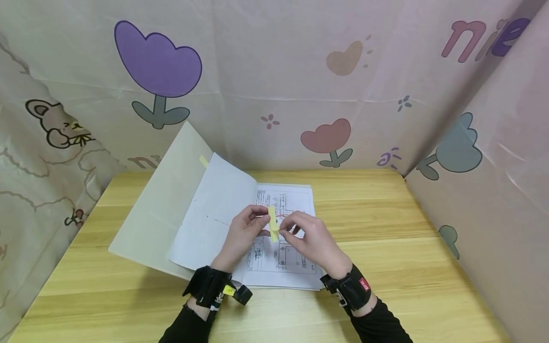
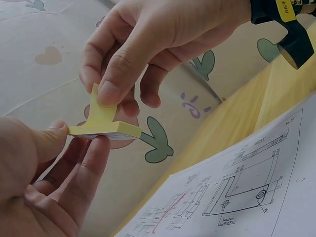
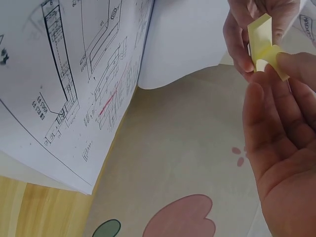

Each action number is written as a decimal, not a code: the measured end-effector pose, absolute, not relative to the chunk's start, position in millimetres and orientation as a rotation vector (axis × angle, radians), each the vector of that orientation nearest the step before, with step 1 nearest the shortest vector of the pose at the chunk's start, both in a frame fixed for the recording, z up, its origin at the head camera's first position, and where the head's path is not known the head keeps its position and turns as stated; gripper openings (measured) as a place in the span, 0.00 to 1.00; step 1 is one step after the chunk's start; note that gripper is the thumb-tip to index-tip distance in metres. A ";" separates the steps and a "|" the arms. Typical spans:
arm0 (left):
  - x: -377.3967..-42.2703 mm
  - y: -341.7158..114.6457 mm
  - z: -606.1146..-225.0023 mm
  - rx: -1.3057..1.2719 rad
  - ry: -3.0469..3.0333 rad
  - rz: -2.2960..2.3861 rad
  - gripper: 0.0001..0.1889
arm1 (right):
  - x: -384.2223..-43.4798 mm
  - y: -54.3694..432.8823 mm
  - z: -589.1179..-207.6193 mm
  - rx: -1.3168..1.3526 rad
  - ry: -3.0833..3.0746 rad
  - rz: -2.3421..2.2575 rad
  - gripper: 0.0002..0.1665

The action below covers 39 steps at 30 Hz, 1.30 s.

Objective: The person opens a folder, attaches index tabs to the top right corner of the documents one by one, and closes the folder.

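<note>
A small pad of yellow sticky notes (image 1: 273,224) is held above the open booklet by my left hand (image 1: 246,231), its thumb on one side and fingertips beneath. My right hand (image 1: 315,238) pinches the top note between thumb and forefinger. In the left wrist view that lifted note (image 2: 102,109) bends up away from the pad (image 2: 111,130). The right wrist view shows the sticky-note pad (image 3: 260,37) with the note curling off near one end. Below the hands lies a printed page (image 1: 296,276) with technical line drawings and a red mark.
The booklet's cream cover (image 1: 158,209) stands raised at the left, with a turned white sheet (image 1: 210,205) leaning on it. A yellow tab (image 1: 203,162) sticks to the cover's inner side. The wooden table (image 1: 364,205) meets patterned cloth (image 1: 257,71) behind and at both sides.
</note>
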<state>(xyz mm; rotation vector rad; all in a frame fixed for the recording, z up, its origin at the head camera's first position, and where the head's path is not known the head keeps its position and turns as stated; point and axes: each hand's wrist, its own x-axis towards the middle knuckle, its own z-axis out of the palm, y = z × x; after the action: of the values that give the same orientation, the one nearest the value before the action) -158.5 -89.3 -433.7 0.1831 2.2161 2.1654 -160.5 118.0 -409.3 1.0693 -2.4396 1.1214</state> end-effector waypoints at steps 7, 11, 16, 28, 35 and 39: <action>-157.2 -88.4 -433.0 0.193 2.170 2.170 0.16 | -162.0 119.1 -409.3 1.041 -2.367 1.094 0.15; -156.1 -87.4 -432.2 0.183 2.163 2.150 0.15 | -164.1 121.4 -410.9 1.018 -2.333 1.088 0.13; -155.3 -86.9 -432.2 0.181 2.160 2.137 0.16 | -167.1 125.4 -410.8 0.982 -2.308 1.092 0.10; -157.0 -87.9 -434.9 0.245 2.146 2.126 0.14 | -170.4 132.3 -406.6 0.880 -2.322 1.060 0.10; -156.6 -87.5 -435.5 0.280 2.141 2.098 0.15 | -172.5 135.3 -406.8 0.885 -2.287 1.030 0.12; -156.0 -87.1 -435.1 0.294 2.139 2.086 0.15 | -173.5 137.2 -407.6 0.894 -2.256 1.016 0.11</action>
<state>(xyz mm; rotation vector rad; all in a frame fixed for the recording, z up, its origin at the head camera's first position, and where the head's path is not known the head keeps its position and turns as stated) -156.0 -87.1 -435.1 0.2942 2.1385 2.0862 -173.5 137.2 -407.6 0.8938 -2.2563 1.0156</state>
